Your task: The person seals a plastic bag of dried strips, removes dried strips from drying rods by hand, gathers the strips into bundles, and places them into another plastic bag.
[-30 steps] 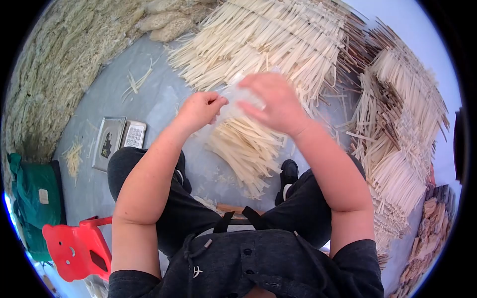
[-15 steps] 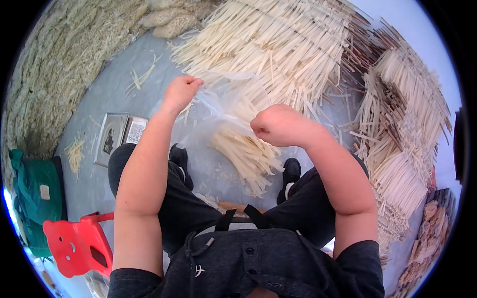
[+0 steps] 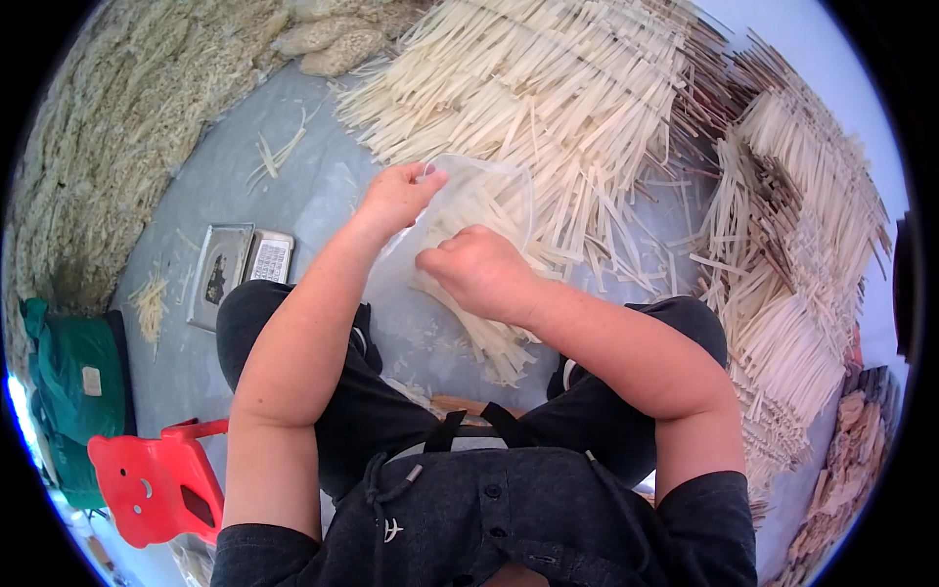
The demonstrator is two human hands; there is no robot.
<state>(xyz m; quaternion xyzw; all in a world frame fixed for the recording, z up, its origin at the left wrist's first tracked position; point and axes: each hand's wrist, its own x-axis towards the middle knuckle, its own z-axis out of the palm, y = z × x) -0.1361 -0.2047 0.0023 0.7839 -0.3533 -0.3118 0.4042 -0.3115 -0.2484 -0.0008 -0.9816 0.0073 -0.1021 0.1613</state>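
A clear plastic bag [image 3: 504, 188] hangs spread between my hands, over the floor. My left hand [image 3: 399, 196] pinches the bag's upper left edge. My right hand [image 3: 479, 272] is closed against the bag, lower and to the right; what its curled fingers hold is hidden. Beneath the bag and my right hand lies a bundle of pale flat strips [image 3: 497, 347], partly covered by them.
Large piles of pale strips [image 3: 548, 98] fill the top and right side [image 3: 797, 225]. A scale [image 3: 223, 269] sits left of my knee. A red chair [image 3: 156, 484], a green bag [image 3: 80, 382] and a heap of fibrous material [image 3: 108, 147] are at the left.
The bag was blurred, then stretched wide between my hands. My left hand has since moved right and slightly down, and my right hand left, bringing them closer together.
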